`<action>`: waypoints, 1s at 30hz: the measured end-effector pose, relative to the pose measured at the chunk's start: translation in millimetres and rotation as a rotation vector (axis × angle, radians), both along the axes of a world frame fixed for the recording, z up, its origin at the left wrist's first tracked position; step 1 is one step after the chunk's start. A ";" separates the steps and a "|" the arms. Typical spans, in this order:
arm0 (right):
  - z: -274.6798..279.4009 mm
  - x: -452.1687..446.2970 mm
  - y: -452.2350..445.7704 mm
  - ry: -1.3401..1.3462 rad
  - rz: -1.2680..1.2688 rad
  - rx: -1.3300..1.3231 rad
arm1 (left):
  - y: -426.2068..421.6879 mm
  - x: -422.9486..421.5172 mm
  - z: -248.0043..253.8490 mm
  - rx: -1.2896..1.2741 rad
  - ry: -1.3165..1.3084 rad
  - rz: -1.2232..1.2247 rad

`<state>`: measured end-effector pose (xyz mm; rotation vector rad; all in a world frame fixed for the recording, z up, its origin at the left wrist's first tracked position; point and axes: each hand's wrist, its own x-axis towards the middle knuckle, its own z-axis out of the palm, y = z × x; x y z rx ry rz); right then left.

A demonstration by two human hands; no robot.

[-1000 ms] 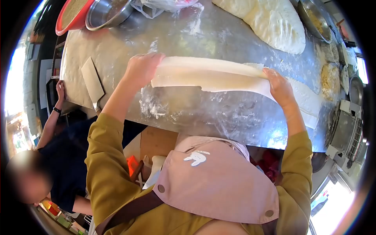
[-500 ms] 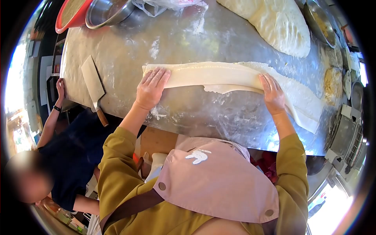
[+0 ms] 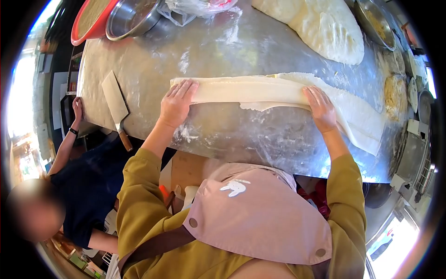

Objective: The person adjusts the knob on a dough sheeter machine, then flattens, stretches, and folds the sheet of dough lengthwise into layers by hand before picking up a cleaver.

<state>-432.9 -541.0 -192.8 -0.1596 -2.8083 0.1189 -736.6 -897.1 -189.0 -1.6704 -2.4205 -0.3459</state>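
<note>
A long, pale dough sheet (image 3: 246, 89) lies folded into a flat strip across the metal table. My left hand (image 3: 176, 104) is at the strip's left end, fingers over its top and thumb mostly hidden. Farther right, my right hand (image 3: 321, 108) holds the strip the same way, fingers closed over the dough. Beyond it the sheet fans out wider toward the lower right in loose layers. A ragged flap of dough (image 3: 260, 106) sticks out below the strip between my hands.
A cleaver (image 3: 114, 100) lies at the table's left. A large dough mass (image 3: 332, 35), a red bowl (image 3: 86, 25), a steel bowl (image 3: 121, 23) and a plastic bag (image 3: 197, 5) stand at the back. Another person's hand (image 3: 77, 108) touches the left table edge.
The strip's upper layer now reaches closer to its far edge, covering most of the seam seen before. Both hands stay near the same spots. The view has shifted slightly.
</note>
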 end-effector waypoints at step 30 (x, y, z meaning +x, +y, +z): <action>6.5 282.9 100.8 0.033 -0.448 -0.117 | 311.0 266.4 -9.1 0.073 -0.077 -0.435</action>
